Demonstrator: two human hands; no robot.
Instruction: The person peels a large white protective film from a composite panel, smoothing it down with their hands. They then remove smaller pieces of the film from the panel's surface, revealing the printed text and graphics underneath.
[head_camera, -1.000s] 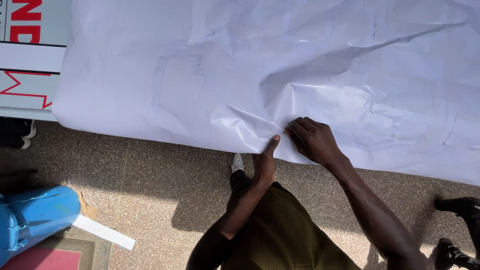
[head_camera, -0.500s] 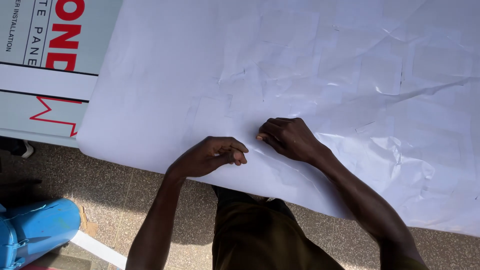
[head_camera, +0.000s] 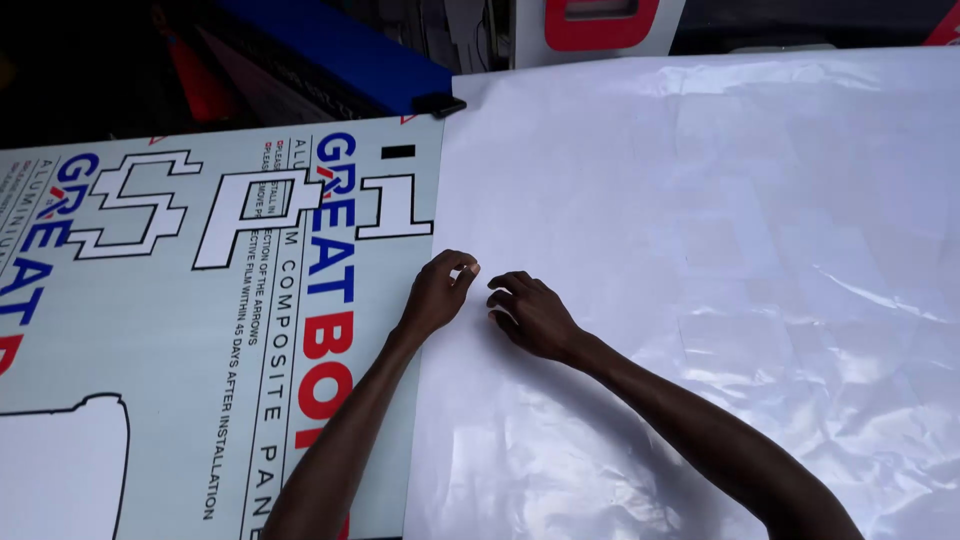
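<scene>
The white sheet fills my view from about twelve o'clock round to five, lying flat over a printed panel. Its long left edge runs from twelve towards six, just beside the panel's large blue and red lettering — the sheet's long axis I cannot judge, since it runs out of frame at the right and bottom.

My left hand sits right on that edge, thumb and forefinger pinched together on what looks like a small fold or corner of the sheet. Whether anything is truly caught between them is too small to tell. My right hand rests on the sheet just at three o'clock of the left, fingers curled loosely with the tips pressing the surface, holding nothing. The two hands are near but not touching.

The edge lies directly under the left fingertips, so that hand is the nearer — the right is a little further in on the sheet. Outward, the sheet wrinkles towards four o'clock. A blue board lies at eleven, past the panel.
</scene>
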